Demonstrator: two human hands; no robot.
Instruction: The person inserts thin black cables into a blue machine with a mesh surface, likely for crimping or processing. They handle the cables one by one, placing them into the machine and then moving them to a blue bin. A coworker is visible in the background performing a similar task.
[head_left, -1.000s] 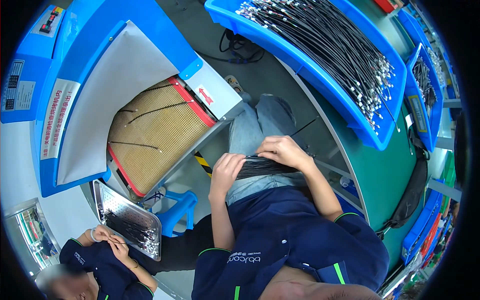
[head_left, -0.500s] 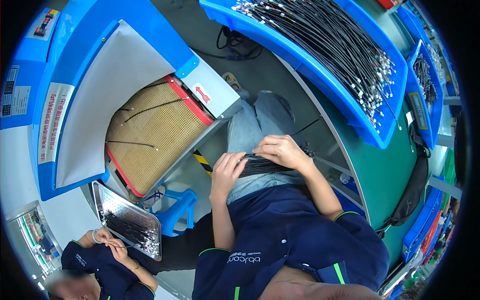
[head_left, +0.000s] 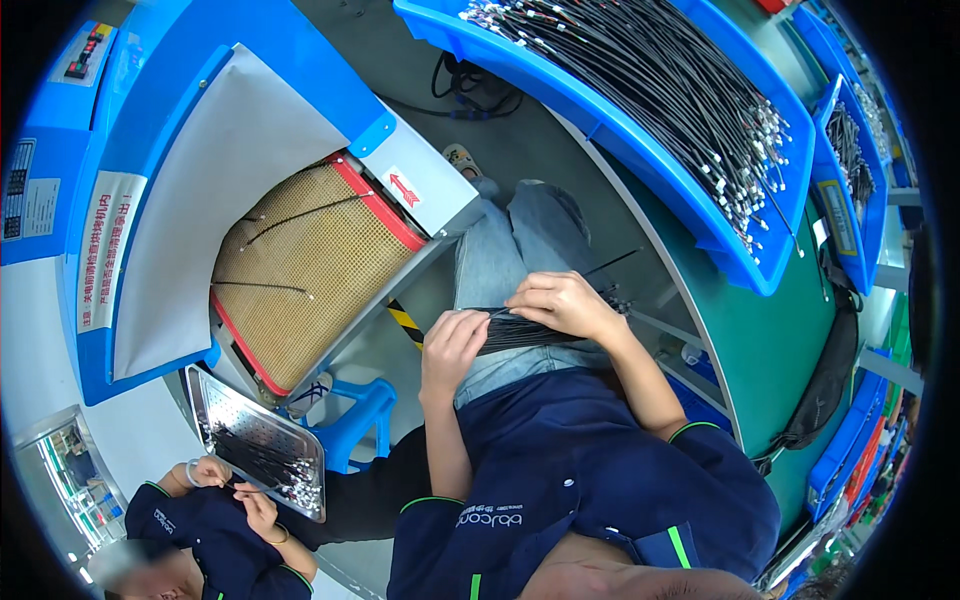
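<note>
A thin black cable (head_left: 612, 262) is pinched in my right hand (head_left: 565, 303), its free end sticking out beyond the hand to the upper right. Just left of it, my left hand (head_left: 455, 342) has its fingertips closed on the same cable's other part. Both hands are held close together over my lap. Beneath them a bundle of black cables (head_left: 530, 336) lies across my thighs, its connector ends showing past my right wrist. The fine detail between my fingertips is too small to make out.
A blue machine's mesh conveyor (head_left: 320, 240) at left carries a few cables. Blue bins (head_left: 600, 130) of cables stand on the green table (head_left: 760, 350) at right. At lower left, a co-worker's hands (head_left: 245, 495) work beside a metal tray (head_left: 215, 405); a blue stool (head_left: 360, 410) stands nearby.
My left fingertips have closed in a little on the cable; my right hand stays almost still. The cables on the conveyor have shifted slightly, and the co-worker's hands have moved apart.
</note>
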